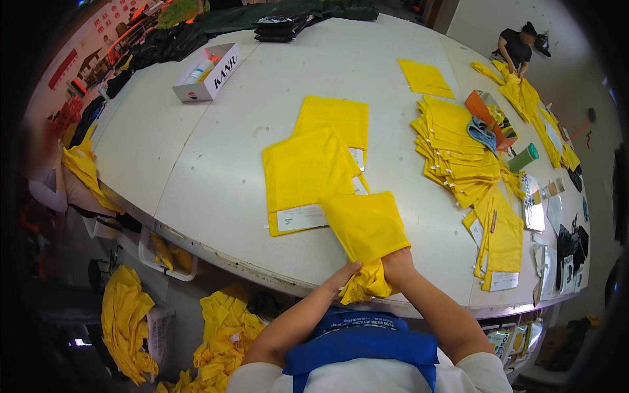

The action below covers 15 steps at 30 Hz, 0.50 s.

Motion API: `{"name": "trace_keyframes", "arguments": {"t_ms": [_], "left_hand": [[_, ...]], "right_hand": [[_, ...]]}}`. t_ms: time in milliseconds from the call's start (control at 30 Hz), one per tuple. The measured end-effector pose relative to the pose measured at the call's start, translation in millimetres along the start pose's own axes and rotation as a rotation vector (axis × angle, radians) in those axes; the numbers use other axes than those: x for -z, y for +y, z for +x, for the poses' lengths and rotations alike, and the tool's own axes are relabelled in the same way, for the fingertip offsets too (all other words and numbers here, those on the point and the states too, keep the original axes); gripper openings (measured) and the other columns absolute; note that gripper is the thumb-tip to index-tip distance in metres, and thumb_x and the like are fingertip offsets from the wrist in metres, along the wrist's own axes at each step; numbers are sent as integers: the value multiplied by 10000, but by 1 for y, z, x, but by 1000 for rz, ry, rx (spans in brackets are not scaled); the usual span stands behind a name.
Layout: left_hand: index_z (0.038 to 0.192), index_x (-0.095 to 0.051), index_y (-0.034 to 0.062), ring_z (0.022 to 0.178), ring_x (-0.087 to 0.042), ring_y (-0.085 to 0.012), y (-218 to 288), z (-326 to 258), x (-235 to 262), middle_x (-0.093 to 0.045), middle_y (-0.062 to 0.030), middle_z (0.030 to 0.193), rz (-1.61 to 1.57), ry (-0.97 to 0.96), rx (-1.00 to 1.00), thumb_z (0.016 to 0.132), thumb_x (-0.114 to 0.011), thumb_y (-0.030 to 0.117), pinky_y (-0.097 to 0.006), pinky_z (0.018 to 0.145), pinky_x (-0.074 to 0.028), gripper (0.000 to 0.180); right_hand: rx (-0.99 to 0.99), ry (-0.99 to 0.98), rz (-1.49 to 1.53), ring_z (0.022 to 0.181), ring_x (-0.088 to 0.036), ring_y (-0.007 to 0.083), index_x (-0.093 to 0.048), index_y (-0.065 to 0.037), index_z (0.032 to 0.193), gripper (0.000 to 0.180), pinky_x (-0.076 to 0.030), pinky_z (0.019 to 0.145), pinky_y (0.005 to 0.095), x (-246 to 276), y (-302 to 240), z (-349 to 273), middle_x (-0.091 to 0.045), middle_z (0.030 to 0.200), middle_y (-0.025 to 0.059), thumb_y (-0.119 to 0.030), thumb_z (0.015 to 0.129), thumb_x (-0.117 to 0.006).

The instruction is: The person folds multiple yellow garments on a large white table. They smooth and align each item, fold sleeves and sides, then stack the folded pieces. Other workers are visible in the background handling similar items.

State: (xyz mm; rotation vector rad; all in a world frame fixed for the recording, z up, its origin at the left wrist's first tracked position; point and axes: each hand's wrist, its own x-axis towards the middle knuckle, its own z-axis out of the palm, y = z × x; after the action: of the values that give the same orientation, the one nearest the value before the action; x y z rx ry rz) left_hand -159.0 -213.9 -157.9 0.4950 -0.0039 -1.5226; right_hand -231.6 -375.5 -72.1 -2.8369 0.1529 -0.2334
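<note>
Both hands at near edge of the table (216, 164): left hand (342, 276) and right hand (396, 265) clenched on bunched end of a yellow cloth bag (367, 229), mid-smoothing imo. Next needs flattening it, then laying it onto the flat yellow bags (308, 170) just beyond; bigger stack (458, 157) sits toward far-right edge.

A large white worktable (262, 98) fills the view. A pale wall (491, 19) is seen at one o'clock, and a grey floor (72, 314) lies at eight o'clock.
</note>
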Motion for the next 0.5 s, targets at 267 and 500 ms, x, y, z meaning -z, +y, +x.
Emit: {"name": "trace_keyframes", "arguments": {"t_ms": [267, 500], "left_hand": [[1381, -388, 91, 1158, -554, -281, -6, -18, 8, -503, -148, 1332, -91, 227, 164, 904, -546, 491, -426, 974, -469, 642], [1401, -333, 57, 1171, -546, -280, -13, -22, 1, -505, -158, 1324, -133, 6, 98, 898, -584, 443, -424, 982, -464, 681]], "right_hand": [[-172, -270, 186, 1322, -347, 316, -447, -79, 1362, 555, -250, 1102, 405, -14, -20, 29, -423, 1412, 152, -364, 893, -527], [-345, 34, 701, 1330, -334, 326, -412, -65, 1383, 536, -221, 1121, 372, -53, 20, 42, -383, 1433, 183, -350, 935, -483]]}}
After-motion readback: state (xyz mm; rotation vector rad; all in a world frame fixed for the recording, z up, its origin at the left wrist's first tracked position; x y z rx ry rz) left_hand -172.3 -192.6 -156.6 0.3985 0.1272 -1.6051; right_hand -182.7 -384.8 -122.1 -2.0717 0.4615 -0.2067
